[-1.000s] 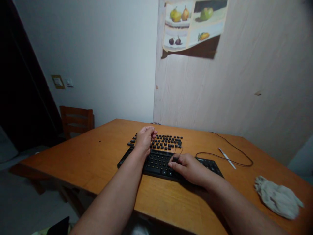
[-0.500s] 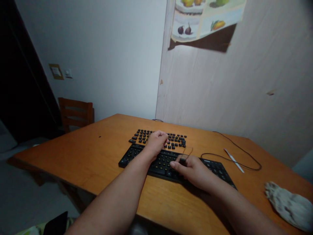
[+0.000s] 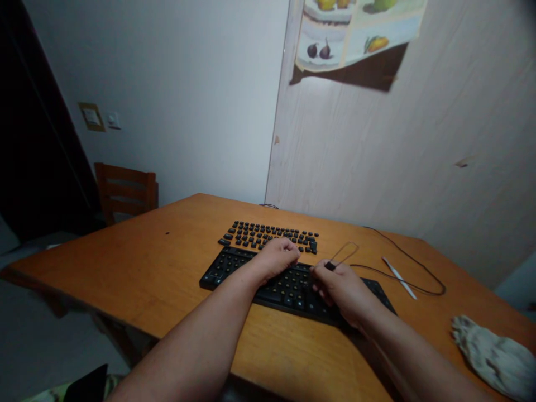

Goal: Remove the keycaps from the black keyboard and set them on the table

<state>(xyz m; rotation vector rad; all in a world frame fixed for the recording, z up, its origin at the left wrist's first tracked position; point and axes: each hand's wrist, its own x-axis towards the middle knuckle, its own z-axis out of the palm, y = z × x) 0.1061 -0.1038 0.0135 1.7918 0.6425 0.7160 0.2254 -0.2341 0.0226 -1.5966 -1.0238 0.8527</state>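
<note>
A black keyboard (image 3: 234, 267) lies slantwise on the table, with bare key posts over its left and middle parts. Behind it, loose black keycaps (image 3: 251, 234) are laid out in rows. My left hand (image 3: 278, 255) is over the keyboard's back edge, beside the nearest row of keycaps. Its fingers are curled together, and whatever they hold is hidden. My right hand (image 3: 337, 282) is closed on a keycap puller with a wire loop (image 3: 347, 251), which points up and away. This hand is above the keyboard's right half, where black keycaps still show near the right end.
A dark cable (image 3: 419, 262) loops across the right side of the wooden table (image 3: 167, 268). Near it lie a thin white stick (image 3: 400, 278) and a crumpled pale cloth (image 3: 494, 352). A wooden chair (image 3: 129, 190) stands beyond the left edge.
My left hand has come back from the keycap rows toward the keyboard. My right hand has turned, and the puller's wire loop has swung up and to the right.
</note>
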